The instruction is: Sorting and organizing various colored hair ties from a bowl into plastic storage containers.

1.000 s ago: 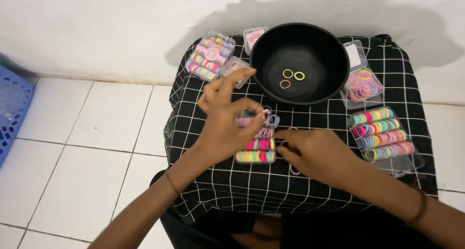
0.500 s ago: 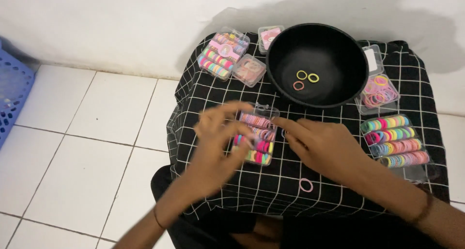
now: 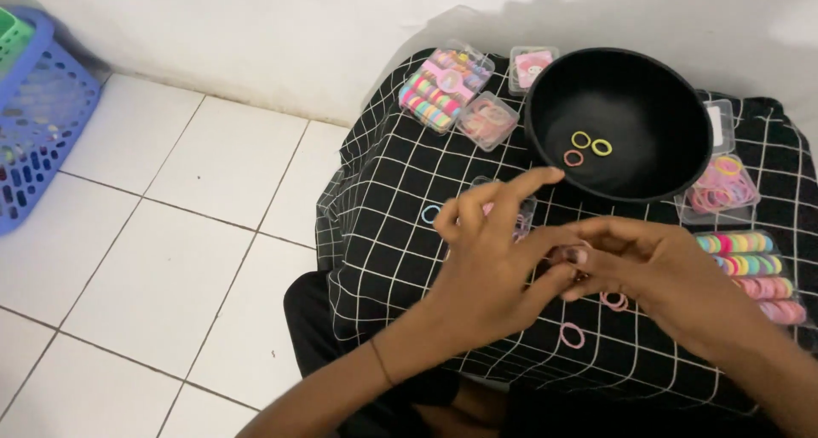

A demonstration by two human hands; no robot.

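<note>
My left hand (image 3: 490,263) and my right hand (image 3: 660,276) meet fingertip to fingertip above a black cloth with a white grid (image 3: 383,233). Together they pinch a small pink hair band (image 3: 576,255). My left forefinger points toward the black bowl (image 3: 673,106). That bowl holds two yellow bands (image 3: 591,142) and one pink band (image 3: 573,158). A clear box of bands (image 3: 521,216) lies mostly hidden under my left hand. Loose pink bands (image 3: 572,335) and a blue one (image 3: 430,214) lie on the cloth.
Clear boxes of coloured hair bands stand at the back left (image 3: 441,89) and along the right side (image 3: 754,267). A small pink box (image 3: 532,63) sits behind the bowl. A blue plastic basket (image 3: 38,123) stands on the white tiled floor at far left.
Both hands have lifted off the open box in the middle and come together at the fingertips. A loose pink band now lies on the cloth near me. The view has shifted.
</note>
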